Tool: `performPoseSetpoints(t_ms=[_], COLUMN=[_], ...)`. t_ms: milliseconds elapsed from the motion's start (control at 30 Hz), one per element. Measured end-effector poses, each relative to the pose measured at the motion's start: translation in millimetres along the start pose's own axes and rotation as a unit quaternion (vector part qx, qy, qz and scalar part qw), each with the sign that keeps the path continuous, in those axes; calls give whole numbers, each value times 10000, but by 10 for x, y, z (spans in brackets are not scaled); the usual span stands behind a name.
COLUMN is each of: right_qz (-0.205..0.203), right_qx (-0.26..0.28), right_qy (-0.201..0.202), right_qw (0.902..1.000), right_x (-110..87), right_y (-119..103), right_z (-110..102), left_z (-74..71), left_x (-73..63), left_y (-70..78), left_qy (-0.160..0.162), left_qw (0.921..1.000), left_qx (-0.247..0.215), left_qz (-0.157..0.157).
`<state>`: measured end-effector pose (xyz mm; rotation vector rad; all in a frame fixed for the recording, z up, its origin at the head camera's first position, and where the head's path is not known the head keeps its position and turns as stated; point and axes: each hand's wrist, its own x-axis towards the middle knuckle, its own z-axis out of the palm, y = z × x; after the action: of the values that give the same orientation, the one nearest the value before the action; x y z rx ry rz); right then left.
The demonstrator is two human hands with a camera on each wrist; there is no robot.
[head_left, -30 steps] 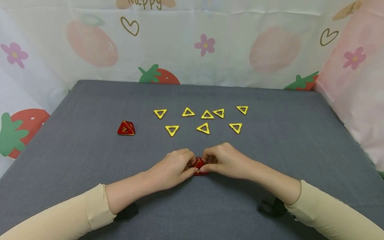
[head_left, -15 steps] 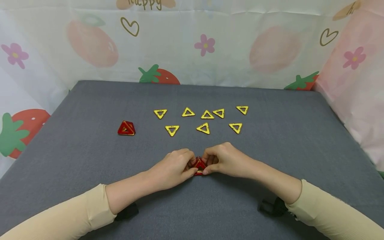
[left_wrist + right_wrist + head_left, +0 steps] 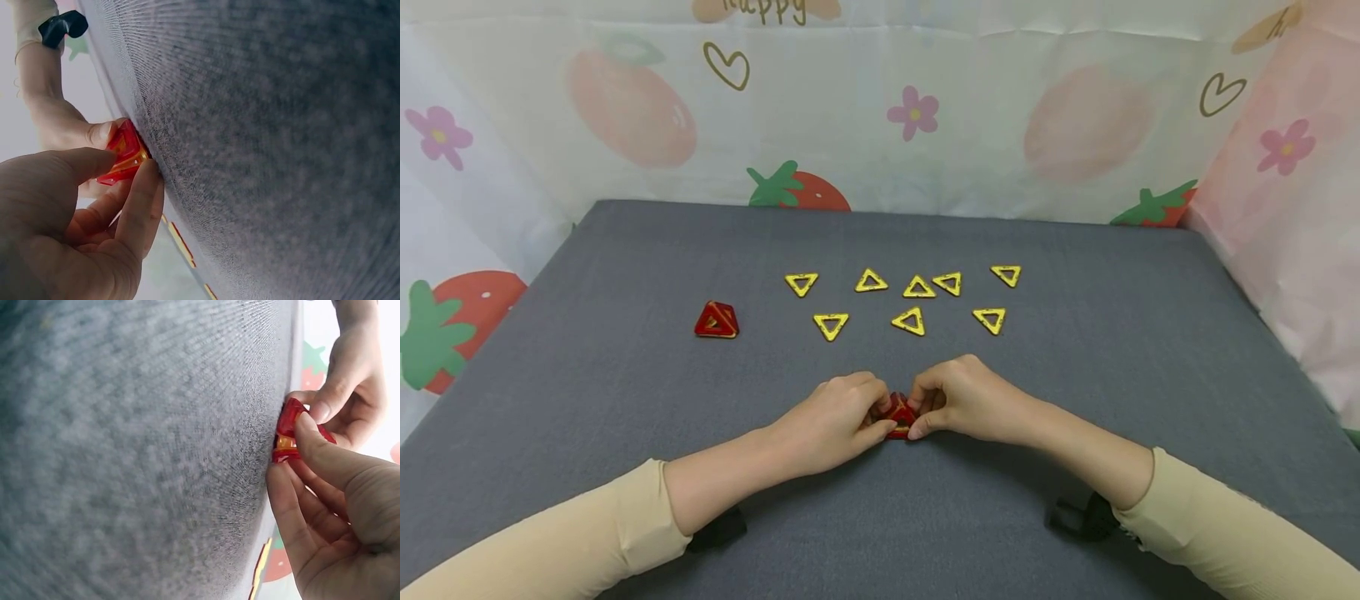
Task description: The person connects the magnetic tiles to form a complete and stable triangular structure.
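Observation:
Near the front middle of the table, a small red pyramid [image 3: 900,414] of triangular tiles with yellow edging sits between both hands. From the left, the left hand [image 3: 841,414] pinches it with thumb and fingers. The right hand [image 3: 973,402] pinches its other side, thumb low at the front corner. In the left wrist view, the red pyramid [image 3: 129,152] lies close over the cloth under the thumb. The right wrist view shows the right thumb [image 3: 315,439] pressed on a red face. The fingers hide part of the pyramid's sides.
A second red pyramid [image 3: 717,321] stands on the grey tablecloth [image 3: 880,525] at left. Beyond the hands lie several flat yellow triangle tiles, among them a near-left tile [image 3: 831,316] and a far-right tile [image 3: 1017,277]. A strawberry-print curtain [image 3: 970,183] closes off the back.
The front red tile, tilted low a second ago, now stands up against the others as a pyramid face. The right hand has shifted slightly right; the left stays in place.

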<state>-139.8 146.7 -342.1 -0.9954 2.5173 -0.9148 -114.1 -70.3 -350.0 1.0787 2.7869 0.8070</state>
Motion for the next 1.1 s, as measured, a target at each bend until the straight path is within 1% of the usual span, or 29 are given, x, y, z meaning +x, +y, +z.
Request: performPoseSetpoints(t_ms=[200, 367, 567, 733, 800, 833, 900, 967, 1000, 1033, 1100], right_qz=[79, 237, 93, 61, 61, 62, 62, 48, 33, 32, 5], right_qx=[3, -100, -452, -438, -388, -364, -351, -349, -350, -369, -395], right_qy=[-60, -194, -239, -224, -247, -255, -261, -260, -259, -254, -242], right_qw=[10000, 9995, 9986, 9988, 9989, 9990, 9990, 9990, 9990, 9990, 9989], right_x=[-9, -21, -10, -11, -10, -9, -9, -8, -8, -8, -4], right_y=[1, -11, -37, -42, -42, -41, -40, -37, -35, -32, -27], right_z=[-19, -34, -5, 4, 1, -1, -3, -4, -4, -4, -1], left_z=[-4, -7, -15, -19, -26, -30, -34, -28, -24, -20, -10], left_x=[0, 4, -2, -5, -5, -2, 8, 23, 31, 38, 51], left_y=[6, 4, -2, 6, 19, 29, 45, 56, 61, 64, 67], left_qy=[-84, -132, -108, -114, -8, 89, 323, 547, 615, 643, 628], left_qw=[10000, 9998, 9998, 9999, 9999, 9996, 9972, 9927, 9905, 9892, 9885], left_qx=[-33, -108, -117, -12, 102, 170, 323, 445, 501, 524, 550], left_qz=[18, -52, -78, -76, 69, 204, 588, 980, 1123, 1208, 1259])
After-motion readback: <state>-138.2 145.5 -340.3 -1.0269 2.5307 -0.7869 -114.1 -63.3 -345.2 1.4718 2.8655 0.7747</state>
